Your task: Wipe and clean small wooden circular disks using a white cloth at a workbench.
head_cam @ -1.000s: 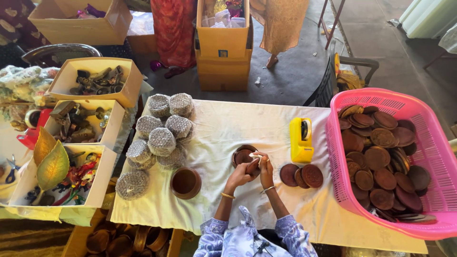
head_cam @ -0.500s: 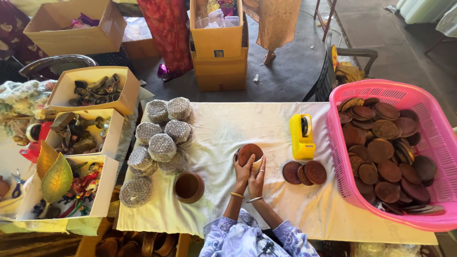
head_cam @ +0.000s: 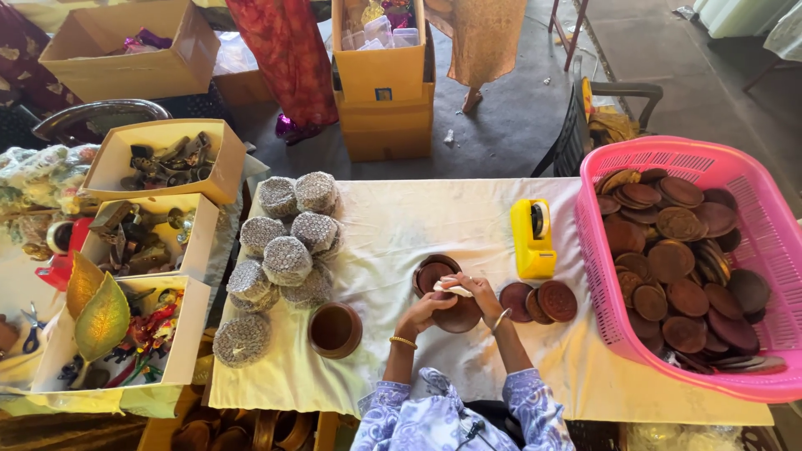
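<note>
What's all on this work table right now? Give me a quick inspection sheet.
Surface: table under cream cloth.
Job's things: round brown lidded box; small pale strip held above it.
Clutter: yellow tape dispenser, brown discs, open brown bowl, mesh-wrapped rounds, pink plastic basket of discs.
Hands: left hand on the box; right hand pinching the strip.
Cables: nothing seen.
Surroundings: cardboard boxes, trinket trays.

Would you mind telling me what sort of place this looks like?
Probably a small craft packing workshop: a cloth-covered table, a pink basket full of brown discs, and cardboard boxes stacked on a bare floor.
</note>
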